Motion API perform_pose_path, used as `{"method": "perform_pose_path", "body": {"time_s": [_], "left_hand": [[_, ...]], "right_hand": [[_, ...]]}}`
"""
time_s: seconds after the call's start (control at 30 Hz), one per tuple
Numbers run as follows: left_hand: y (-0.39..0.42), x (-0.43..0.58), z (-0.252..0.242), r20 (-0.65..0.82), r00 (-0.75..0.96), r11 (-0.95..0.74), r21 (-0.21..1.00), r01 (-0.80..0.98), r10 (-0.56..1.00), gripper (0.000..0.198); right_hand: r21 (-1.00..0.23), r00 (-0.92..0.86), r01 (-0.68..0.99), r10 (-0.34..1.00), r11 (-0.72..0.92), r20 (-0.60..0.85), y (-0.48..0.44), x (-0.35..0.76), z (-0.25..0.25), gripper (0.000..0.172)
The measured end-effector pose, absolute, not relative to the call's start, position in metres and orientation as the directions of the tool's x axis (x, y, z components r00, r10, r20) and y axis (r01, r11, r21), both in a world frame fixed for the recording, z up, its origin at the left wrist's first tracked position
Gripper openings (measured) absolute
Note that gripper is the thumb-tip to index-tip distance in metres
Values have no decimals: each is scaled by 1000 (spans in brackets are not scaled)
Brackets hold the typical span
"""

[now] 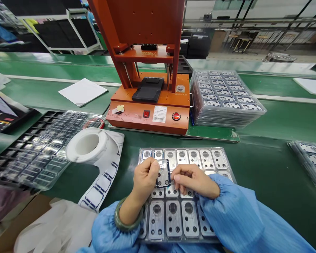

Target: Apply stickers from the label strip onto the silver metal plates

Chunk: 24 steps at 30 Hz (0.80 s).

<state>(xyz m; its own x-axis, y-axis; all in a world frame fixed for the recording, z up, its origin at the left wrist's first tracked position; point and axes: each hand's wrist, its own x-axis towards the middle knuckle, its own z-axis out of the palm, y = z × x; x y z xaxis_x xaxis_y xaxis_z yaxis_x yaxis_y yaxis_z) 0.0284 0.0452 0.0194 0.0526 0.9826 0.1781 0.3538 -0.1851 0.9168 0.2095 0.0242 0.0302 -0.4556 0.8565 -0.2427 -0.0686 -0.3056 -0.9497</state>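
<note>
**Both hands pinch one small metal plate above the parts tray**

The left hand (pixel 144 177) has its fingers curled together, thumb and fingertips closed on the left edge of a small metal plate (pixel 163 174). The right hand (pixel 192 181) meets it from the other side, its thumb and forefinger pressed to the plate's right edge, the remaining fingers folded under. Neither hand is spread; both are clamped on the same piece.

The plate is held just above the clear parts tray (pixel 226 165), over its middle rows. It is a rounded rectangle of silver-grey metal with a dark blue border around it, a round opening near its top and a smaller hole at its lower end. It tilts slightly, its face turned up toward the camera.

The tray lies on the green bench (pixel 265 165) and holds rows of similar grey plates in pockets. A green bangle (pixel 126 221) sits on the left wrist, and both arms wear light blue sleeves. To the left lies a white roll of labels (pixel 88 144), its strip trailing toward the person. Behind the tray stands an orange press (pixel 150 109), with a stack of filled trays (pixel 223 96) beside it on the right.
</note>
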Motion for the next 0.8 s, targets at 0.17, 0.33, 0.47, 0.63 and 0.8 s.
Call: {"method": "perform_pose_path", "body": {"time_s": [0.17, 0.33, 0.47, 0.63, 0.8], "left_hand": [[43, 32, 21, 238, 10, -224, 896, 384, 971, 31], [42, 35, 25, 314, -4, -279, 849, 448, 949, 29], [43, 35, 25, 310, -12, -274, 857, 436, 951, 30], [45, 37, 24, 104, -5, -95, 929, 357, 995, 29], [45, 39, 26, 8, -95, 5, 990, 142, 995, 31]], "right_hand": [[-942, -475, -19, 832, -335, -286, 18, 197, 29, 23], [-976, -420, -23, 888, -219, -189, 16, 193, 26, 16], [-979, -419, -10, 890, -203, -180, 17, 195, 26, 15], [-970, -305, 76, 921, -229, -241, 21, 197, 24, 25], [-939, -79, 221, 954, -265, -288, 33, 208, 23, 30]]}}
